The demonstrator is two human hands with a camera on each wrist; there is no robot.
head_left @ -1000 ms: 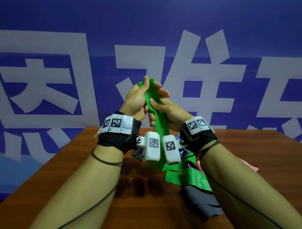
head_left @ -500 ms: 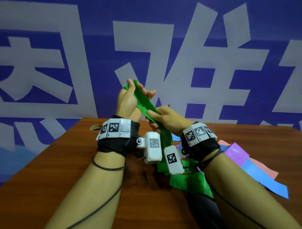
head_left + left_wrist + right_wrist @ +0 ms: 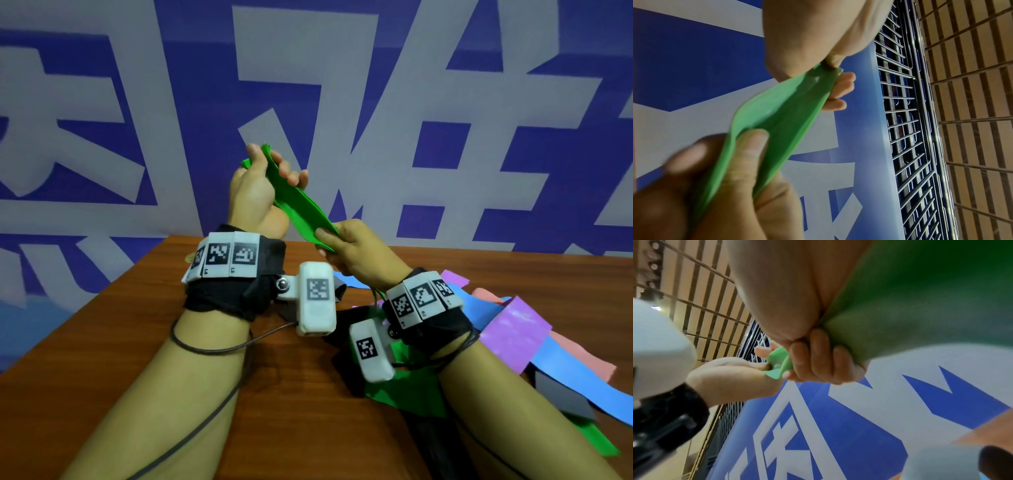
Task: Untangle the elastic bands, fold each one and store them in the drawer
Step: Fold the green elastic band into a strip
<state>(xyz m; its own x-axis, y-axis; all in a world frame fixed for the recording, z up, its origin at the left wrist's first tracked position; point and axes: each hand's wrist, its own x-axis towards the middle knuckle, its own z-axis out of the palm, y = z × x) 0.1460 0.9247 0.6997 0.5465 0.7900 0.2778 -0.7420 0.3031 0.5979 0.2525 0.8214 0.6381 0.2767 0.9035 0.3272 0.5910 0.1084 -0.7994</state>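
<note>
My forearms hide much of the bands on the counter [image 3: 137, 342], and no drawer is in my views. The big white characters on the blue wall [image 3: 102, 102] are cut off and I can't read them, nor the wrist tags. My left hand [image 3: 253, 192] pinches the top end of the green band [image 3: 301, 209] between thumb and fingers [image 3: 840, 87], my right hand [image 3: 352, 253] grips it lower, the stretch between them taut above the counter.
</note>
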